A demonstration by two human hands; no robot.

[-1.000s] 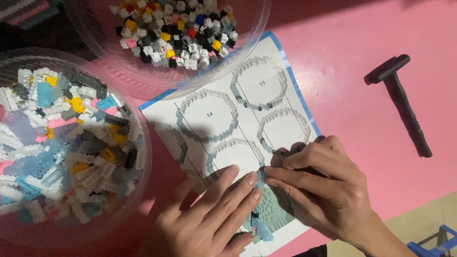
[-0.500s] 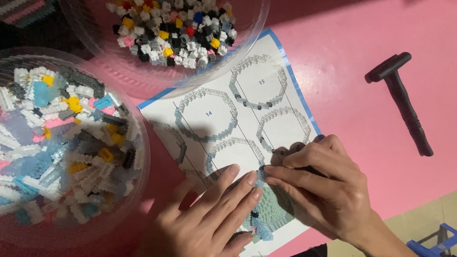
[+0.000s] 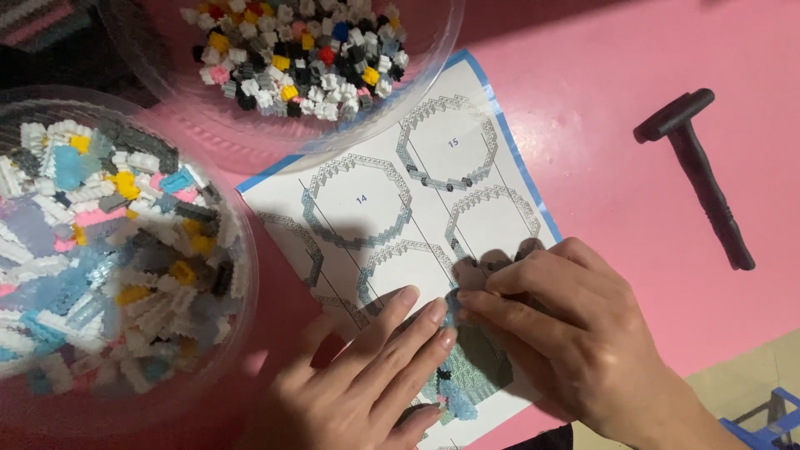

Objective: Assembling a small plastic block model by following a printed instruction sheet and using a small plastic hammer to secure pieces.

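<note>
My left hand [image 3: 367, 379] and my right hand [image 3: 575, 333] both press down on a small grey and pale blue brick model [image 3: 471, 371] that lies on a printed instruction sheet [image 3: 392, 192] with ring-shaped diagrams. Fingertips of the two hands meet over the model's top edge. Most of the model is hidden under my fingers. The sheet rests on a pink tabletop [image 3: 617, 75].
A clear bowl [image 3: 242, 275] at the left holds several tiny white, blue, yellow and pink bricks. A second clear bowl [image 3: 433, 58] at the top holds mixed white, black and coloured bricks. A black hammer-like tool [image 3: 704, 179] lies at the right. A blue object [image 3: 771, 421] sits at the bottom right corner.
</note>
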